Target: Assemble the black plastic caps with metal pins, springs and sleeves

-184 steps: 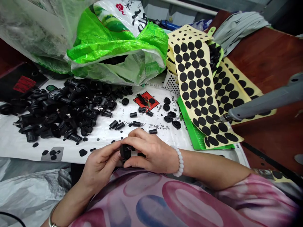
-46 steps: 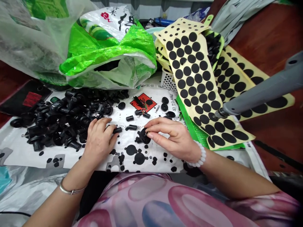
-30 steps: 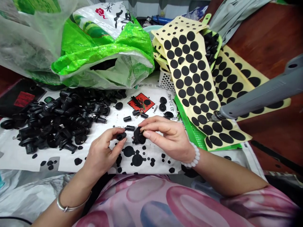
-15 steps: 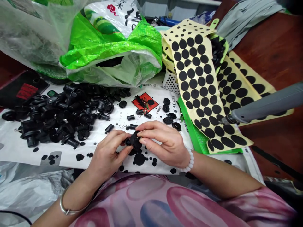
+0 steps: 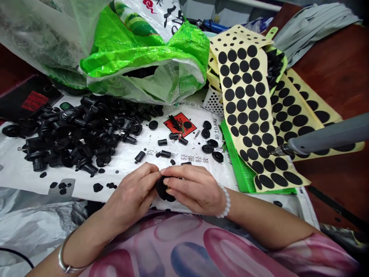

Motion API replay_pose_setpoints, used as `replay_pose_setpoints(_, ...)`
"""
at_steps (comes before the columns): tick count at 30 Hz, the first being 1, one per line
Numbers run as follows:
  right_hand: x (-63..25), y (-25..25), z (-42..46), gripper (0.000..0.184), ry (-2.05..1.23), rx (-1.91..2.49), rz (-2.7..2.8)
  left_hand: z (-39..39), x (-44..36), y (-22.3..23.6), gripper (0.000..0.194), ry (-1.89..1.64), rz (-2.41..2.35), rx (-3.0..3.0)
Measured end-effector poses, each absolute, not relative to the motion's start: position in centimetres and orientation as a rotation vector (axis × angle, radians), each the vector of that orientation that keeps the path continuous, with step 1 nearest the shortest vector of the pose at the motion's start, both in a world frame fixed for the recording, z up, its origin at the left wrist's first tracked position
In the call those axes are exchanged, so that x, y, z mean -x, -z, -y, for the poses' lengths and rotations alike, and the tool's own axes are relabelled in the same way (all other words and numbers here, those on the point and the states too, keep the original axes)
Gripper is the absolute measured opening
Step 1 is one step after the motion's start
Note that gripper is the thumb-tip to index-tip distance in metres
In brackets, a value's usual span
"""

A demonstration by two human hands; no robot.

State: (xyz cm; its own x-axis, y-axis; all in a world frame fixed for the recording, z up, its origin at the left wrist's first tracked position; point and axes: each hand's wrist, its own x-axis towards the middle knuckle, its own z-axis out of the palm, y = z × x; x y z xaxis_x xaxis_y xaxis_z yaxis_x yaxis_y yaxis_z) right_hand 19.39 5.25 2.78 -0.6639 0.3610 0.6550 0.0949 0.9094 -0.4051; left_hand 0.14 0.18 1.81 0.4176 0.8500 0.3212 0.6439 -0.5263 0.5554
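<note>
My left hand point(image 5: 135, 194) and my right hand point(image 5: 191, 189) meet near the table's front edge, both closed on one round black plastic part point(image 5: 162, 188) held between their fingertips. A small piece my left fingers press against it is hidden. A heap of black plastic parts point(image 5: 77, 132) lies to the left on a white printed sheet point(image 5: 127, 161). Several loose black caps point(image 5: 215, 148) and short black cylinders point(image 5: 163, 142) lie just beyond my hands.
Yellow backing sheets with black round pads point(image 5: 248, 111) drape over a green tray point(image 5: 235, 163) at right. A green and clear plastic bag point(image 5: 138, 54) stands behind. A grey tool point(image 5: 325, 136) reaches in from the right over the wooden tabletop point(image 5: 331, 73).
My left hand picked a small black cylinder off the sheet and brought it to the round part in my right hand. Both hands then drew back toward my body.
</note>
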Motion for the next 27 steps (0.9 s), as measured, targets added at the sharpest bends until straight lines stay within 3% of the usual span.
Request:
replay_pose_setpoints(3, -19.4, -3.0, -5.6, 0.014, -0.557, 0.371, 2.279, -0.3, -0.2, -1.9, 0.015, -0.75, -1.298, -2.206)
replay_pose_setpoints(7, -19.9, -3.8, -6.2, 0.038, -0.465, 0.328, 2.455, -0.4, -0.1, -1.9, 0.013, -0.749, -1.316, -2.073)
replay_pose_setpoints(12, -20.1, -3.8, -6.3, 0.033, -0.151, 0.353, 2.654, -0.3, -0.2, -1.8, 0.015, -0.721, -1.294, -2.044)
replay_pose_setpoints(20, -20.0, -4.6, -6.0, 0.067, -0.126, 0.614, 2.644, -0.5, -0.6, -1.3, 0.011, -0.729, -1.348, -2.056)
replay_pose_setpoints(22, -20.1, -5.1, -6.2, 0.063, -0.07, 0.473, 2.732, -0.5, -0.5, -1.2, 0.01, -0.763, -1.304, -2.02)
replay_pose_setpoints(25, -19.9, -5.2, -6.3, 0.044, -0.026, 0.345, 2.867, -0.3, -0.5, -1.1, 0.012, -0.762, -1.264, -2.015)
replay_pose_setpoints(27, -19.7, -5.0, -6.1, 0.054, -0.06, 0.501, 2.878, -0.2, -0.6, -1.0, 0.013, -0.744, -1.274, -2.043)
